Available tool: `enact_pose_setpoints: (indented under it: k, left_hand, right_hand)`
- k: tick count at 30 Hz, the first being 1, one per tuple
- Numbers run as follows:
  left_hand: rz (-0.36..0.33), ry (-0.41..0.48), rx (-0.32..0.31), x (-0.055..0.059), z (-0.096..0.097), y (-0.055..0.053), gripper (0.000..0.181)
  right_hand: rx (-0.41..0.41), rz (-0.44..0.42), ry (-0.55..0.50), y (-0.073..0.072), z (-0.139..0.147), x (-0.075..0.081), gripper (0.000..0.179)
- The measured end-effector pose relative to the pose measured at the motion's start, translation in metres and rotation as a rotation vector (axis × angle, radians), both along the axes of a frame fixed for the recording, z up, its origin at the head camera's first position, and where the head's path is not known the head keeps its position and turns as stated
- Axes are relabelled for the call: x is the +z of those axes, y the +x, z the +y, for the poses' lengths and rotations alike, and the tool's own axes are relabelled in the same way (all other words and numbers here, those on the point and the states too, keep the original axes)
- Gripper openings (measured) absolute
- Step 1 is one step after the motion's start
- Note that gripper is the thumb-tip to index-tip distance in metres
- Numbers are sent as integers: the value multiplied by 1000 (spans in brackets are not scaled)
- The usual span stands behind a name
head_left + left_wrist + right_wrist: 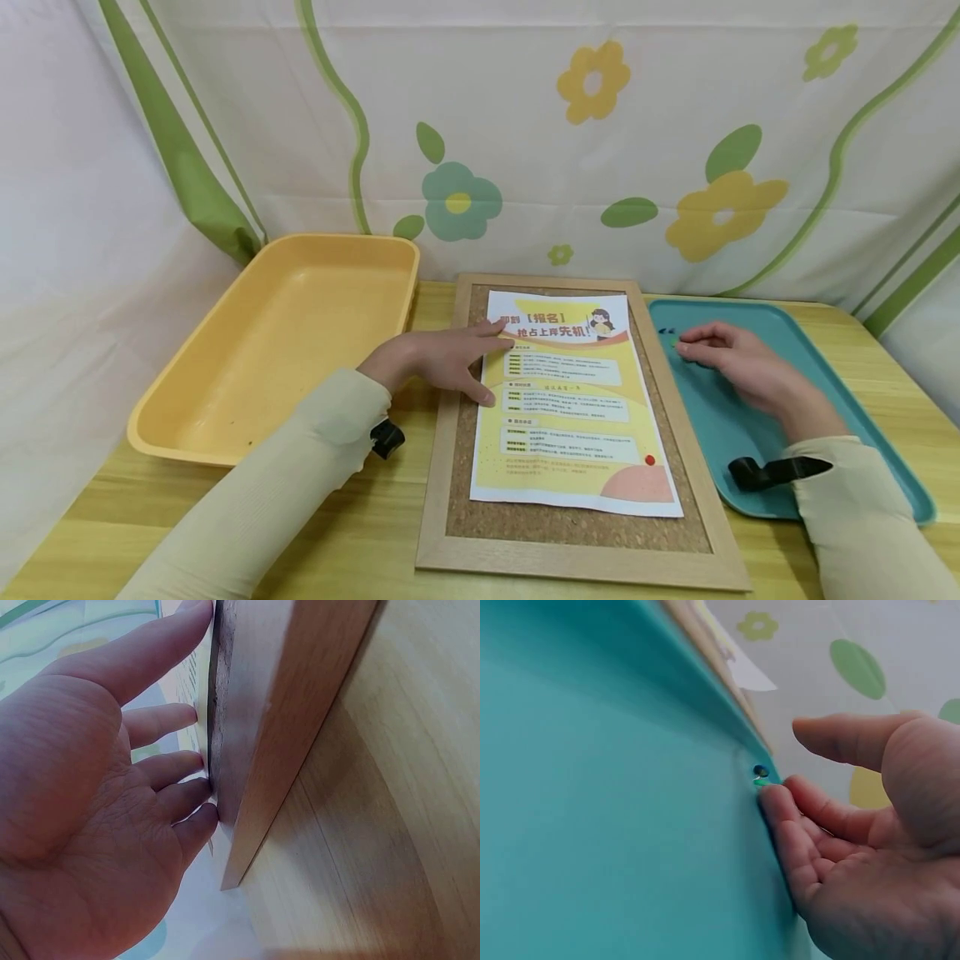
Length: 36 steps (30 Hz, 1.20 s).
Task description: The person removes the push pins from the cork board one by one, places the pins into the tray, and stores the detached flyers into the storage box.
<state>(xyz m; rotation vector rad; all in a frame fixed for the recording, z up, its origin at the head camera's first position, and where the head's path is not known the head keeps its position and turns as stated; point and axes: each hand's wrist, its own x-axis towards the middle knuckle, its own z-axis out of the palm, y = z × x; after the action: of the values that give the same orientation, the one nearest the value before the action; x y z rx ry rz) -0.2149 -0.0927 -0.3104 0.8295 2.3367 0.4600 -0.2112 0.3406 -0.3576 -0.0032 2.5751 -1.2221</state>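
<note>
A printed yellow poster [562, 400] lies on a framed cork board [577, 525], with one red pushpin [649, 459] at its lower right. My left hand [450, 358] rests its spread fingers on the poster's left edge; the left wrist view shows the palm [90, 772] beside the wooden frame [277, 735]. Over the teal tray [810, 375] is my right hand [750, 375], fingertips at a small green pin [760, 781]. A dark pin [761, 771] sits next to it. In the right wrist view the thumb [855, 739] stands apart from the bent fingers.
A yellow tray [300, 333] with a few tiny specks stands on the wooden table [360, 533] at the left. Behind everything hangs a white curtain [525, 150] with printed flowers. The board lies between the two trays.
</note>
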Motion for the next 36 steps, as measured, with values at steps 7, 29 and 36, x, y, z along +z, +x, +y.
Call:
enact_pose_setpoints:
  k: [7, 29, 36]
  left_hand:
    - [-2, 2, -1, 1, 0, 0, 94]
    - [17, -4, -19, 1, 0, 0, 94]
    - [17, -12, -11, -1, 0, -1, 94]
  right_hand:
    - [84, 3, 55, 10, -1, 13, 59]
    - [396, 153, 11, 44, -58, 62, 29]
    - [466, 116, -22, 48, -63, 65, 29]
